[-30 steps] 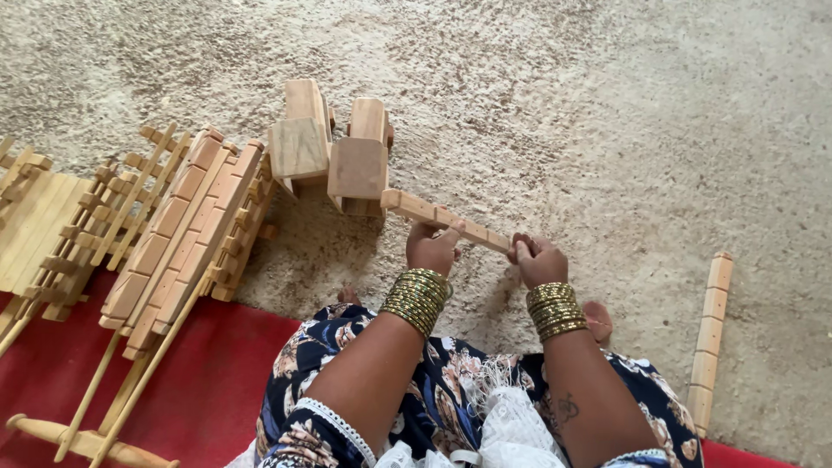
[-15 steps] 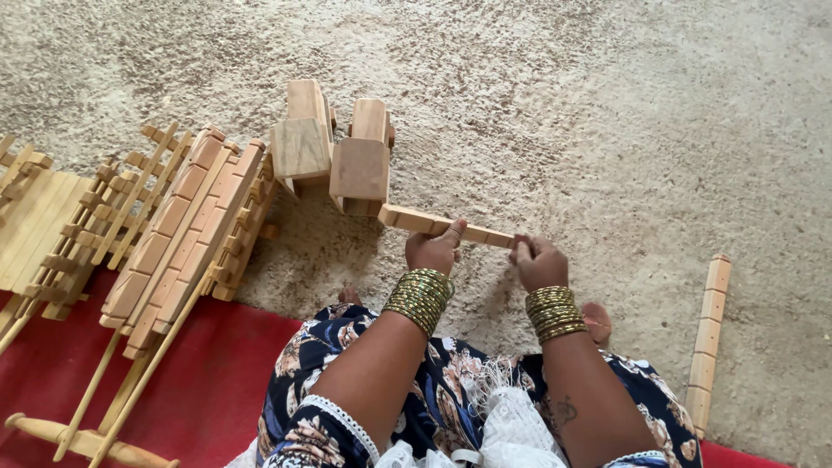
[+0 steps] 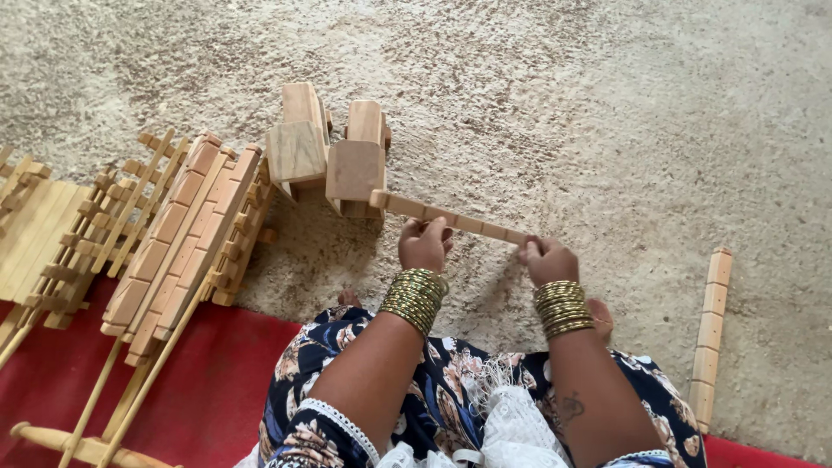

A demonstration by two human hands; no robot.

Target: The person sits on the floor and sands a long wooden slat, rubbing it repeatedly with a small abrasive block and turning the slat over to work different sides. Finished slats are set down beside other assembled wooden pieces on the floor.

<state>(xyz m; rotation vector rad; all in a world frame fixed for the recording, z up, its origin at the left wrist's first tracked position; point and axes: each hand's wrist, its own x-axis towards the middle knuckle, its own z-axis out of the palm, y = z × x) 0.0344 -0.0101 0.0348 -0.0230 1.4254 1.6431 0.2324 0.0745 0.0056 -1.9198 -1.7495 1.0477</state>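
Lifted notched wooden strip [image 3: 451, 217], pale, segmented

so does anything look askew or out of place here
Nothing looks broken or spilled. One notched wooden strip lies alone on the floor at the right, apart from the stacked pieces on the left. Both hands hold another strip.

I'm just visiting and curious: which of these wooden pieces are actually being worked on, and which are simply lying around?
In use:
- notched wooden strip, gripped by left hand and right hand
- pair of wooden blocks, which the strip's far end touches

Lying about:
- stacked slatted wooden frames
- another notched strip
- red mat
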